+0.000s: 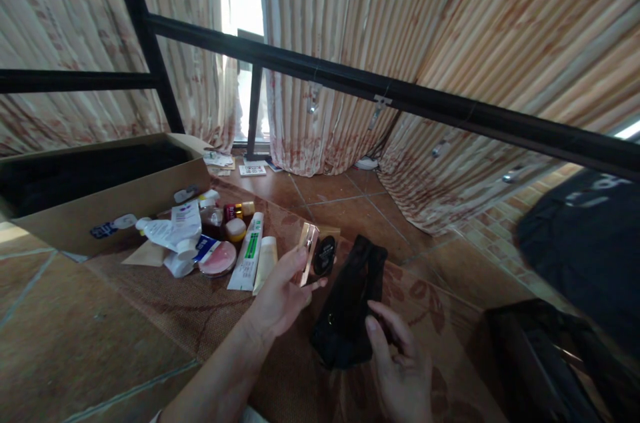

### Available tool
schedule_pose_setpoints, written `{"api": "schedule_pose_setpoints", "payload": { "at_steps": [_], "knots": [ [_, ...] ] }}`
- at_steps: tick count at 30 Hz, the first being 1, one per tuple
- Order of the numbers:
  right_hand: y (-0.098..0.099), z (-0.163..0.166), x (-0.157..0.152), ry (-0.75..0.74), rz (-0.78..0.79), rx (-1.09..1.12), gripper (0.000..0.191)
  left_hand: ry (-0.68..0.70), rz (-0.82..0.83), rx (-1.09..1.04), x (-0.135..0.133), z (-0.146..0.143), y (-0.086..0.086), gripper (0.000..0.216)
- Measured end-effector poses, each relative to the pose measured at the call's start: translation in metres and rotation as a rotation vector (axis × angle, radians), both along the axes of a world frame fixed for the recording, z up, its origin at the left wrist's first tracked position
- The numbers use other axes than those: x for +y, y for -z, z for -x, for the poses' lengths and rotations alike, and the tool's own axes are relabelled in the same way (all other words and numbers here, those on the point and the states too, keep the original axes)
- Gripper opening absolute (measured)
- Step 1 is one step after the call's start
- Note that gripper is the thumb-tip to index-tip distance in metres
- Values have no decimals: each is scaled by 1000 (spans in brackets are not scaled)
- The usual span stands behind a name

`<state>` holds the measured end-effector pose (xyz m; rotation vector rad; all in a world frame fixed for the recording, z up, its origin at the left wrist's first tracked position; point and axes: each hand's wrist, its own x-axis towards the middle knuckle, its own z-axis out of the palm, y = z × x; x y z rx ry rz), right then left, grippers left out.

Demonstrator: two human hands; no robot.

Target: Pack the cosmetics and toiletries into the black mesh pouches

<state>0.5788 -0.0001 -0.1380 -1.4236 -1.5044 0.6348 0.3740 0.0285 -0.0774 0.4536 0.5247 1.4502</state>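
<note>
My left hand (284, 293) pinches a slim gold tube (307, 251) between thumb and fingers, just above the mat. Right behind it stands a brown box with a black round label (326, 251). My right hand (403, 359) grips the near edge of an open black pouch (350, 303) that lies on the patterned mat (200, 309). To the left of my left hand lie a white tube with green print (249, 253) and a cream tube (265, 261).
Several cosmetics lie in a cluster on the mat: a pink round compact (218, 257), white tubes (175, 229) and small jars. An open cardboard box (100, 193) stands at the left. A black metal frame (400, 96) and curtains rise behind. Black bags (585, 263) sit at the right.
</note>
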Motion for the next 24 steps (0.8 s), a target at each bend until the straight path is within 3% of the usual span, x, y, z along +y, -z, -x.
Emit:
{"api": "schedule_pose_setpoints", "payload": {
  "at_steps": [5,11,24],
  "knots": [
    [-2,0,0,8,14,-18,35,144,-20,-138,0,2,-6,47],
    [2,-1,0,-21,24,11,35,223,-11,-233,1,6,-5,52],
    [0,0,-1,-8,21,1,36,105,-99,-204,0,8,-5,37]
  ]
}}
